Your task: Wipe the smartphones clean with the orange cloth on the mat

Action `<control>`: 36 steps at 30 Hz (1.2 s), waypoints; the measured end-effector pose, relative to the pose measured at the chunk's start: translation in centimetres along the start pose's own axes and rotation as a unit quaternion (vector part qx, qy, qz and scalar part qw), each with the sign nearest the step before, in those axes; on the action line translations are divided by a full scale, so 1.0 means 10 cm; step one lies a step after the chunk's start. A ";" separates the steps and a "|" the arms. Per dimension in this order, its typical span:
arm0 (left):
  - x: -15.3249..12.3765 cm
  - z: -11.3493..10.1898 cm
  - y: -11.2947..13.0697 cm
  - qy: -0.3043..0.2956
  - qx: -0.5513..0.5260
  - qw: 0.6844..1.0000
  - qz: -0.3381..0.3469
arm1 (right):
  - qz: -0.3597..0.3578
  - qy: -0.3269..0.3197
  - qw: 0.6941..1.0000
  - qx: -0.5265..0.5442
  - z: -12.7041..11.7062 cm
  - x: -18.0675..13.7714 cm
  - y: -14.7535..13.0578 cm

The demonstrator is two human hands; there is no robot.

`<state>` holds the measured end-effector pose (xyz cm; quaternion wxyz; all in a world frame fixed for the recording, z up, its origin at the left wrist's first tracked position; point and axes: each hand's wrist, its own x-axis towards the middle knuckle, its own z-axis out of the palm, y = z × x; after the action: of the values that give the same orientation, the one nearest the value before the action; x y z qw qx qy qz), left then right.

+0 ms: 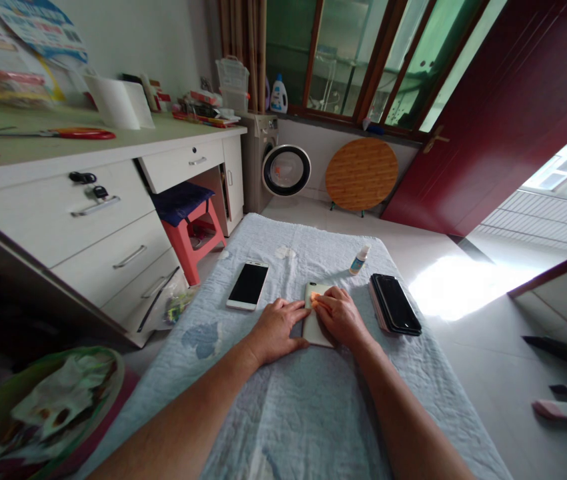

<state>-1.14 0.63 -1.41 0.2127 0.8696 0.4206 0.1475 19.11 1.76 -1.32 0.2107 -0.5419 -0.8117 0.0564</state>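
While both forearms reached forward over the pale blue cloth [313, 413], the left hand [277, 328] lay flat and open, its fingers pressing the left edge of a light-coloured phone [312, 328] lying back-up at the middle of the cloth. The right hand [341, 315] rested on the same phone with fingers curled over a small orange thing [315, 301], too hidden to identify. A white phone [248, 285] lay screen-up to the left, well apart. Just right of the hands sat a stack of dark phones [394, 303], and a small bottle [359, 260] lay beyond them.
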 end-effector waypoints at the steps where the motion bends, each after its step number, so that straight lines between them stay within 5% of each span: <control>1: 0.00 0.00 0.00 -0.001 0.000 1.000 0.000 | -0.001 0.000 1.000 0.001 0.00 0.00 0.00; 17: 0.00 0.01 0.00 0.000 0.000 1.000 -0.001 | 0.031 0.014 0.999 0.009 0.06 0.01 0.06; 30: 0.01 0.01 -0.01 -0.002 -0.005 1.000 -0.001 | 0.144 0.063 0.986 -0.052 0.05 0.03 0.10; 36: 0.01 0.01 -0.01 0.000 -0.009 1.000 -0.001 | 0.094 0.045 0.994 -0.024 0.02 0.01 0.11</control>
<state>-1.09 0.75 -1.54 0.2211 0.8672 0.4198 0.1511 19.92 2.30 -1.81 0.2277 -0.6223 -0.7482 0.0324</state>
